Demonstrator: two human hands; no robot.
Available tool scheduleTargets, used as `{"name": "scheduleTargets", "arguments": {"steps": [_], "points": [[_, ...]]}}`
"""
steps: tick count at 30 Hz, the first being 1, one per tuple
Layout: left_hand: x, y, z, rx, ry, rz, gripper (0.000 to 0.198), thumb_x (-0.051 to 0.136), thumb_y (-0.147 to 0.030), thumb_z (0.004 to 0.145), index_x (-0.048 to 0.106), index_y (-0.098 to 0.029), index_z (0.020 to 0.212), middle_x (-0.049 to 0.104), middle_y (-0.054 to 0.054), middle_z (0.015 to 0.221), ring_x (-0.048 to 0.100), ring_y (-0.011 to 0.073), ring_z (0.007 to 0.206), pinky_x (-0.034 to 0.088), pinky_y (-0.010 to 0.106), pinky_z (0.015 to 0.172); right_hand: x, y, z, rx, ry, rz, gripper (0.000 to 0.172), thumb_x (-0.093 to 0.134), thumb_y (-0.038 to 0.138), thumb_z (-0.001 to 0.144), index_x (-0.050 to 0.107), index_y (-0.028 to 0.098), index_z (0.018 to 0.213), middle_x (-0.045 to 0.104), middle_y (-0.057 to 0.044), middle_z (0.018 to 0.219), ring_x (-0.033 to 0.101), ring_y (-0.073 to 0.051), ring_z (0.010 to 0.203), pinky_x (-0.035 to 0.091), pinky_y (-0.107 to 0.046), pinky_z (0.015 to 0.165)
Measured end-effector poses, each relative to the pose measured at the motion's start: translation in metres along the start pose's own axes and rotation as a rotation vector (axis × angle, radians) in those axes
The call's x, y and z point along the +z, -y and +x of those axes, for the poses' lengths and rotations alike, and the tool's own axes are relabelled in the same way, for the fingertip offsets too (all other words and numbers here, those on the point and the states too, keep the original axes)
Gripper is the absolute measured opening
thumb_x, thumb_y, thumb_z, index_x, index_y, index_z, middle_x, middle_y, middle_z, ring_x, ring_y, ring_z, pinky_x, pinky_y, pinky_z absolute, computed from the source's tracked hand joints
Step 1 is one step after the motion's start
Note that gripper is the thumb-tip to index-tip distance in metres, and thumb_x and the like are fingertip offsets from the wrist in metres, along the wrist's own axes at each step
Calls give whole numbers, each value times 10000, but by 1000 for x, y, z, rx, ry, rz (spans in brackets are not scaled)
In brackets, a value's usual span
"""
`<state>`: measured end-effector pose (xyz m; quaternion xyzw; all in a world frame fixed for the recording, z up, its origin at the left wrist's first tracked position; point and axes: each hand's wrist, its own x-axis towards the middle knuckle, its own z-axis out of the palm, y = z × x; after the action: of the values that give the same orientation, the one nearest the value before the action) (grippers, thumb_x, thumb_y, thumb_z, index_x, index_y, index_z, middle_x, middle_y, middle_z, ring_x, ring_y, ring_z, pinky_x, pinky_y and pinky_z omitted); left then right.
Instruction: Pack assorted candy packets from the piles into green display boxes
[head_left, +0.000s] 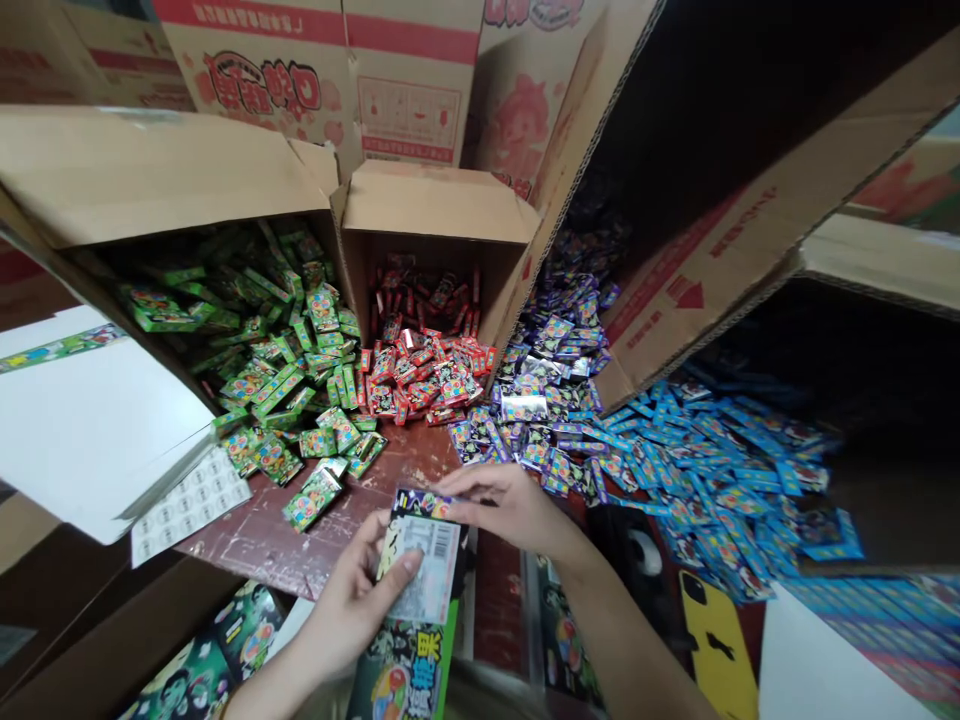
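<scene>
In the lower middle, my left hand [367, 585] grips a printed candy box [431, 650], its thumb pressed on the pale label panel with a barcode. The box is black and green with yellow lettering. My right hand [502, 505] is at the box's upper end, fingers closed on a small purple candy packet [420, 502] that lies across that end. Whether the packet is partly inside the box cannot be seen. Close by on the table are loose green candy packs [313, 497] and a heap of purple packets [540, 440].
Open cartons stand behind, spilling green packs [277, 380], red packs [427, 375] and blue packets [712, 470]. A sticker sheet [191, 505] and white sheets [90, 430] lie left. A yellow phone case [716, 640] lies right. More printed boxes [217, 650] are at lower left.
</scene>
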<state>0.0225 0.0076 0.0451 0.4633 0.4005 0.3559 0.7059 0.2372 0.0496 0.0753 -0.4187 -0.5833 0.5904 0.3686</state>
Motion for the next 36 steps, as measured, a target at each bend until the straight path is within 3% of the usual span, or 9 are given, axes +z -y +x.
{"name": "scheduleTargets", "arguments": {"steps": [6,14,18,20,23,26,30,33,36], "points": [[-1,3,1,63,-23,49,660,616,-359,851,236,-312,1387,671,35,1033,647,206,861,539,309,739,13,-22,-14,-3,-40,142,223,814,269,666,746,194,865,706,-57,965,673,-178,885,540,-289,782],[-13,10,14,257,-81,355,422,626,-273,843,403,-288,1200,643,19,1015,604,189,980,457,300,882,22,-29,-13,152,-33,10,269,822,363,632,661,164,715,668,-10,727,607,-118,613,459,-221,558],[-25,21,26,190,-77,463,194,660,-330,802,503,-221,840,566,-31,760,559,160,746,443,252,697,18,-48,1,158,88,-162,334,819,417,617,651,186,788,616,22,651,558,-117,556,394,-207,482],[-30,29,30,162,-100,451,257,688,-350,773,469,-217,793,514,-48,713,519,150,701,420,239,649,5,-53,23,52,-69,-288,352,813,437,615,643,208,822,625,2,691,587,-156,623,437,-238,521],[-29,40,30,184,-208,389,355,734,-339,730,448,-229,910,503,-40,797,518,160,762,425,244,682,-23,-51,76,-63,-591,-495,334,755,433,669,624,215,886,642,-70,852,609,-238,828,497,-327,668],[-22,45,22,209,-300,326,443,741,-326,728,407,-245,1006,507,-26,879,536,174,844,432,260,754,-50,-47,129,-67,-768,-547,434,757,336,633,582,180,999,593,-145,1078,522,-320,1080,455,-434,857],[-20,47,15,184,-295,251,422,691,-341,782,365,-255,1035,524,-22,876,558,179,841,435,275,763,-65,-47,152,-27,-712,-499,342,770,265,571,585,161,839,636,-95,856,592,-305,923,474,-426,807],[-25,52,19,197,-321,258,424,699,-317,775,374,-252,1041,523,-14,902,556,187,884,429,289,805,-48,-51,129,-41,-606,-411,234,653,359,733,587,167,850,630,-35,720,627,-217,749,512,-336,696],[-24,55,25,204,-330,226,434,714,-291,757,388,-246,1041,530,1,945,548,202,947,421,307,842,-16,-58,89,-100,-444,-250,308,596,398,812,569,204,1050,663,-28,823,642,-171,749,526,-291,691]]}}
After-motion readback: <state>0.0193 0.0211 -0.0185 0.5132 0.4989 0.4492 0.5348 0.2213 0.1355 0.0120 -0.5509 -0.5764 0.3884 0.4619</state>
